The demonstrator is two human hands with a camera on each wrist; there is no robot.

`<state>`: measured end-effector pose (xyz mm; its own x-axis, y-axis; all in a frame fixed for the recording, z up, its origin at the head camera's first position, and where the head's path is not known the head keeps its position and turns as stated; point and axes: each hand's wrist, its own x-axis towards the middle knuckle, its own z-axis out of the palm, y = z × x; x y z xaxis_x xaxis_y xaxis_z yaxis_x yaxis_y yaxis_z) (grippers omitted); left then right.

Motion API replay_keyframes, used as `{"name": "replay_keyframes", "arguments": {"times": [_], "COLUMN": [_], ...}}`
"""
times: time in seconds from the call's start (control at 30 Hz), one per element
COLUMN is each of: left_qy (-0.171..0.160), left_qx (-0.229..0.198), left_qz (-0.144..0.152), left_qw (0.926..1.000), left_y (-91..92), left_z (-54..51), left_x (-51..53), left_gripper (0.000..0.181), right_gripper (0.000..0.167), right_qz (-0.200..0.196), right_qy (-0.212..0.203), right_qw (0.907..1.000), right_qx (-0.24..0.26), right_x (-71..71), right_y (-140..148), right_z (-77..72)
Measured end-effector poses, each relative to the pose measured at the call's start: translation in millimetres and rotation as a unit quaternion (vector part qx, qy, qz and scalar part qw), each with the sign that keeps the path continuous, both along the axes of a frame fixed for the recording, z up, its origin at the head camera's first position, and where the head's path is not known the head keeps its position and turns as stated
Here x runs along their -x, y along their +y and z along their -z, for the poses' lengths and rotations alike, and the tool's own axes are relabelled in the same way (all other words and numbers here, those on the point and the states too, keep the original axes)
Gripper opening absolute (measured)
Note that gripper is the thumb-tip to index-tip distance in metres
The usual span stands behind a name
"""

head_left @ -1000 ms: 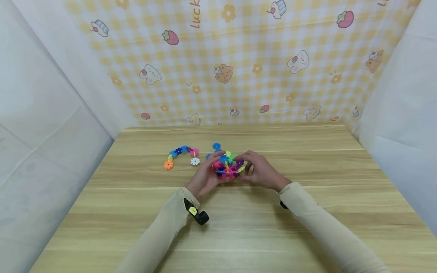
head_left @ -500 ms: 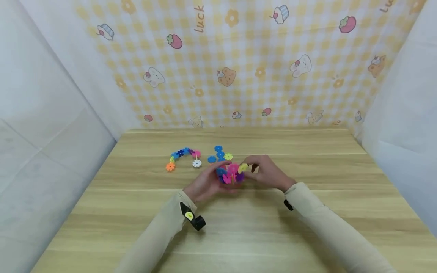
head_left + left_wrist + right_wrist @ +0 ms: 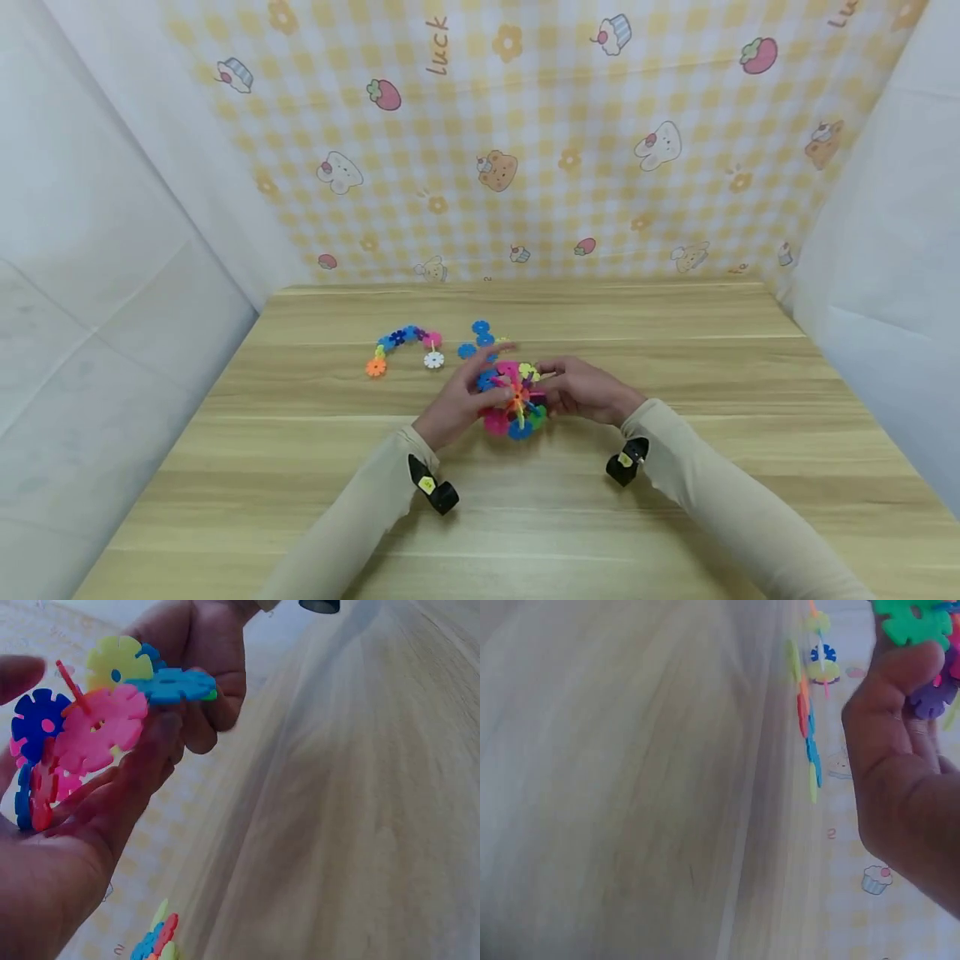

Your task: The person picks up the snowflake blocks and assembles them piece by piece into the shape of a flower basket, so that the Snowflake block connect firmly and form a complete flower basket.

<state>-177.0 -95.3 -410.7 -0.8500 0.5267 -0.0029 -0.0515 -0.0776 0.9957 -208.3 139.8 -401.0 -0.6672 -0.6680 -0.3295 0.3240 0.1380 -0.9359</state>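
A ball-like cluster of interlocking snowflake discs (image 3: 519,429), in pink, blue, orange, yellow and green, is held between both hands above the table. My left hand (image 3: 456,402) grips its left side, fingers underneath and thumb over the near face. From the right, my right hand (image 3: 588,392) pinches the cluster's edge. In the left wrist view a pink disc (image 3: 101,731) with a thin orange-red disc edge-on is prominent on the cluster. The right wrist view shows the thumb against a green disc (image 3: 913,622), with a purple disc (image 3: 932,699) beside the fingers.
Left of the hands lies an arched chain of joined discs (image 3: 397,337), with an orange disc (image 3: 376,367) and a white disc (image 3: 433,360) at its ends. Several loose blue discs (image 3: 481,327) lie behind the left hand. A patterned cloth (image 3: 570,158) hangs behind the wooden table (image 3: 675,333).
The cluster has been turned and brought slightly nearer, and its orange-centred face now shows. The left thumb has come over its near side. The right hand has shifted its grip along its edge.
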Motion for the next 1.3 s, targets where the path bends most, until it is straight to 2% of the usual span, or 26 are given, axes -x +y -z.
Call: {"name": "replay_keyframes", "arguments": {"times": [0.13,0.27,0.4,0.5,0.57,0.6,0.67,0.7,0.8,0.83,0.93,1.03,1.1,1.13,1.2,1.3], "left_qy": [0.021,0.001,-0.043,-0.062,-0.064,-0.064,-0.056,-0.05,-0.036,-0.033,-0.037,-0.044,-0.051,-0.055,-0.061,-0.075], "left_qx": [0.05,0.052,0.012,-0.014,-0.037,-0.053,-0.084,-0.097,-0.125,-0.128,-0.133,-0.137,-0.141,-0.143,-0.144,-0.142], "left_qz": [-0.004,-0.029,-0.039,-0.052,-0.067,-0.078,-0.094,-0.1,-0.104,-0.102,-0.092,-0.08,-0.079,-0.081,-0.086,-0.095], "left_qw": [0.9985,0.9982,0.9982,0.9966,0.995,0.9935,0.9905,0.989,0.9861,0.986,0.9862,0.9863,0.9855,0.9849,0.9839,0.9825], "left_y": [-5.5,-14.1,-24.4,-35.4,-43.6,-47.4,-53.6,-55.5,-57.3,-56.3,-49.9,-42.1,-37.7,-35.8,-32.7,-28.8], "left_z": [6.3,13.8,14.7,11.9,8.2,5.9,0.9,-1.7,-6.4,-6.8,-5.8,-2.0,0.4,1.3,2.4,3.7], "left_x": [-2.6,-4.0,-4.4,-3.3,-2.1,-1.5,0.6,1.6,4.8,5.9,7.7,8.9,9.1,9.1,9.2,9.9], "left_gripper": [0.043,0.042,0.05,0.051,0.048,0.047,0.041,0.039,0.03,0.028,0.026,0.026,0.027,0.027,0.027,0.026], "right_gripper": [0.03,0.032,0.04,0.037,0.031,0.028,0.024,0.024,0.033,0.038,0.047,0.049,0.046,0.043,0.037,0.027], "right_qz": [-0.033,-0.064,-0.077,-0.065,-0.055,-0.055,-0.06,-0.062,-0.053,-0.049,-0.036,-0.05,-0.052,-0.05,-0.033,-0.012], "right_qy": [-0.031,-0.016,0.051,0.141,0.2,0.237,0.305,0.336,0.403,0.41,0.397,0.404,0.427,0.443,0.471,0.483], "right_qw": [0.999,0.997,0.9901,0.974,0.9557,0.9418,0.9086,0.8892,0.8343,0.8207,0.7935,0.7518,0.7303,0.7229,0.7206,0.7365], "right_qx": [-0.002,-0.041,-0.106,-0.165,-0.208,-0.232,-0.279,-0.304,-0.373,-0.395,-0.46,-0.519,-0.53,-0.528,-0.508,-0.474], "right_x": [1.5,4.2,11.5,20.8,27.3,30.4,37.0,39.8,48.7,51.4,57.8,61.1,62.3,62.9,64.3,65.6], "right_y": [-0.5,-0.6,0.1,-5.0,-12.9,-18.1,-29.9,-36.1,-53.4,-58.2,-68.6,-73.2,-73.2,-72.6,-70.2,-65.8], "right_z": [-1.0,-4.8,-7.7,-10.0,-12.3,-13.8,-14.9,-15.4,-12.3,-10.6,-2.8,5.9,11.2,13.4,16.7,17.5]}}
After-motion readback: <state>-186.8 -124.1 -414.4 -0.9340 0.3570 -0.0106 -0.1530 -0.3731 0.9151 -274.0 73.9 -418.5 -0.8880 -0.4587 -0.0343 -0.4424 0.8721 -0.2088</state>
